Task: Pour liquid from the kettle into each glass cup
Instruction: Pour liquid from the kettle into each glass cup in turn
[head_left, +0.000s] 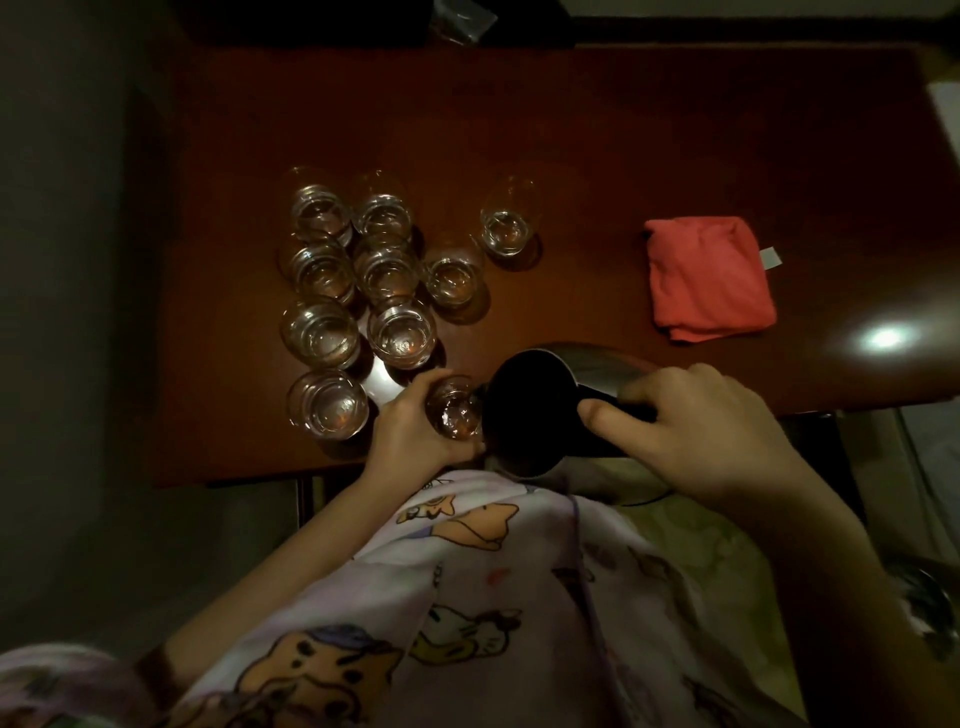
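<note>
On the left part of the dark red-brown table (571, 130) stands a cluster of glass cups (337, 296), each holding clear liquid, packed close in two rough columns with one more (451, 280) just to their right and another (506, 223) set a little apart farther back. Near the table's front edge the left hand (415, 421) curls its fingers around a small glass cup (454, 408), gripping its left side. Right against that cup is the spout side of the metal kettle (535, 410), tipped toward it with its dark open mouth facing up. The right hand (696, 426) is wrapped around the kettle's black handle, thumb on top. Farther back and right lies a folded pink cloth (709, 278)
</note>
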